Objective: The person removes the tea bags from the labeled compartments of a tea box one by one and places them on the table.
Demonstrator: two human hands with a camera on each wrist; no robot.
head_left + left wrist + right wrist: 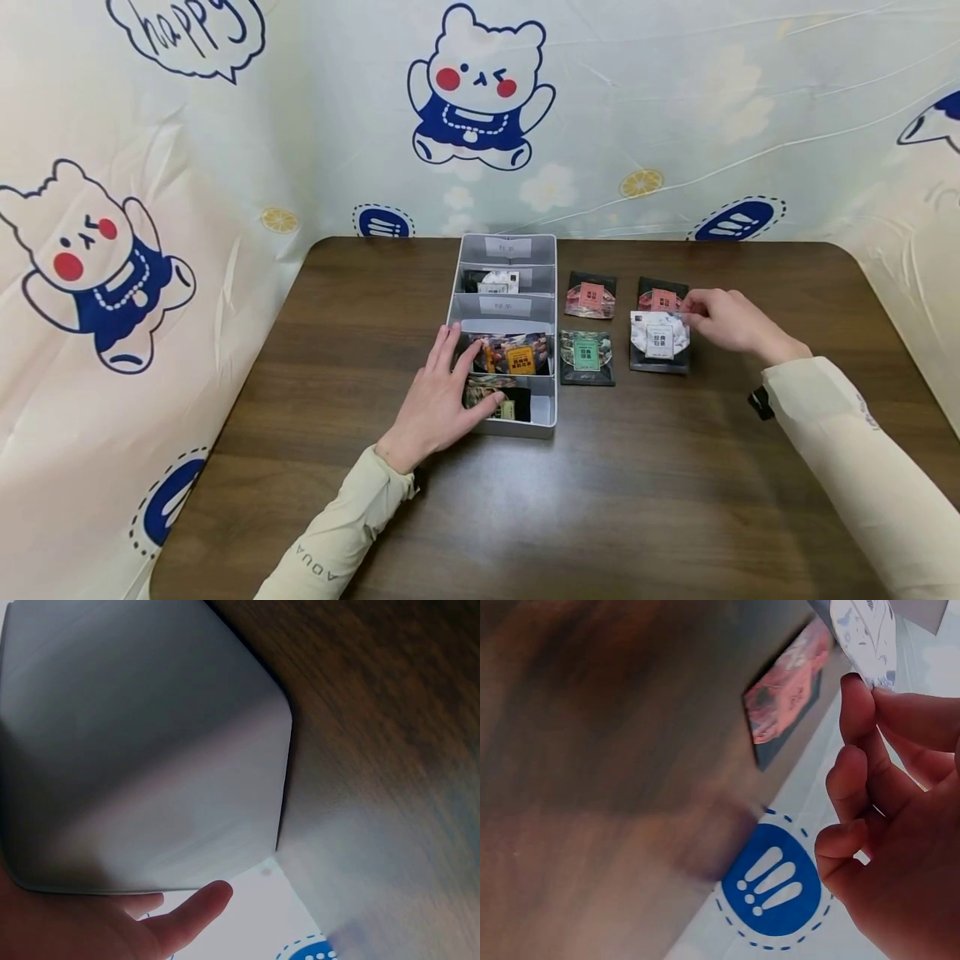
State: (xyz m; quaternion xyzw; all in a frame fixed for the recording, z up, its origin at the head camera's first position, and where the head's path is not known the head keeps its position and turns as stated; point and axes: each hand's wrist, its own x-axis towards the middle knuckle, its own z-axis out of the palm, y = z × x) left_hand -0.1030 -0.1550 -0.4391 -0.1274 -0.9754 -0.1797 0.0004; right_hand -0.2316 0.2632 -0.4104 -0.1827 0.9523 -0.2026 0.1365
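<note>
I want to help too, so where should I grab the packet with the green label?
I'd pinch the near edge of the green-label packet, coming from the person's side. It lies flat, so an edge is probably easier to lift than its broad face. Its left edge sits close beside the gray box, but bare table lies in front of the near edge.

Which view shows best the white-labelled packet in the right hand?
The head view: the white-labelled packet shows nearly its whole front. The right wrist view shows it slanted, cut by the top edge; the left wrist view, none.
</note>
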